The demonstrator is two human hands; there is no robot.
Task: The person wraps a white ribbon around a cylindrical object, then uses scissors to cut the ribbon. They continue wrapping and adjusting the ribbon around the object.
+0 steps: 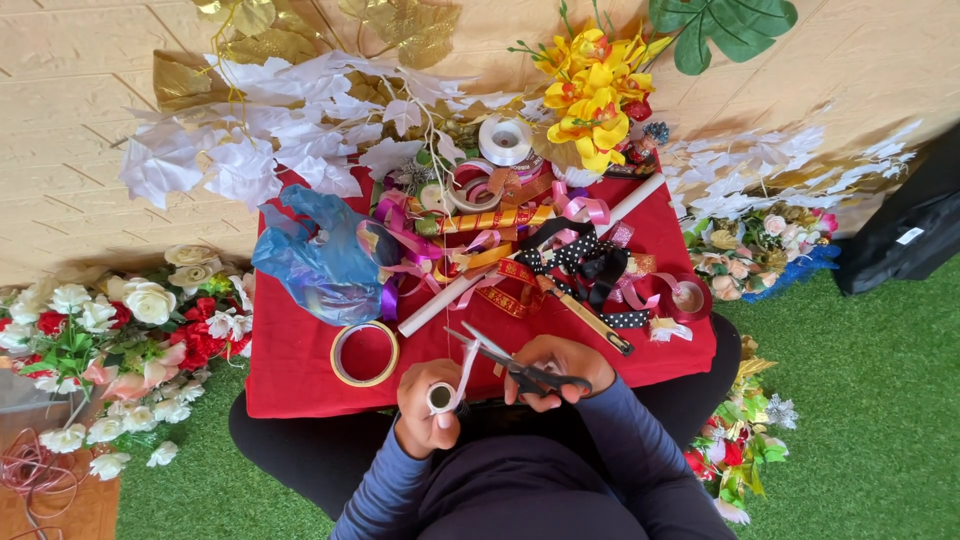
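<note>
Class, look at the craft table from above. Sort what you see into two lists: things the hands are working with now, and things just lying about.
In use:
- left hand holding a small roll of ribbon
- right hand holding scissors, blades open at the ribbon's strip

Lying about:
- tape ring
- blue plastic bag
- white tube
- yellow flowers
- white ribbon spool
- red cloth

Tape ring (365, 353) on table (290, 385); scissors (515, 365) right of it.

Your left hand (425, 410) grips a ribbon spool (441, 398); your right hand (556, 368) holds open scissors (500, 358) over the red table (300, 370).
</note>
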